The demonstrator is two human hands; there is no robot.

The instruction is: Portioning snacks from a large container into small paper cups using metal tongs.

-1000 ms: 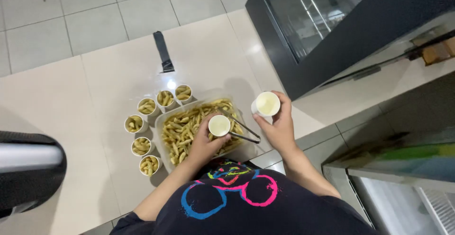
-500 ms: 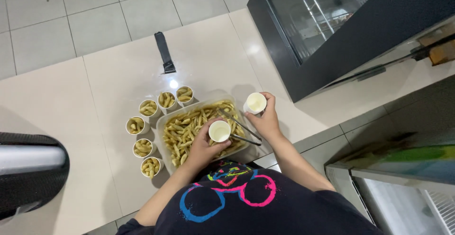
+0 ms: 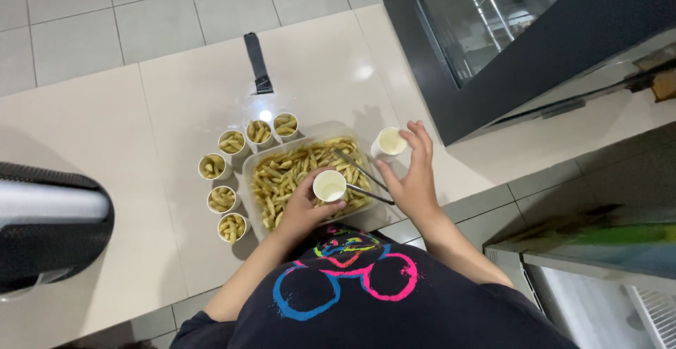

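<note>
You're in a small food stall or shop kitchen: tiled floor [image 3: 91, 18], glass-topped display freezer [image 3: 507, 32] at 1 o'clock, a tray of fries [image 3: 296, 173] at centre with filled paper cups [image 3: 232, 141] ringing it from 9 to 11 o'clock.

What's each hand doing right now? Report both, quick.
Left hand: closed around an empty paper cup above the tray of fries.
Right hand: open, fingers spread beside a second empty cup, holding nothing.
</note>
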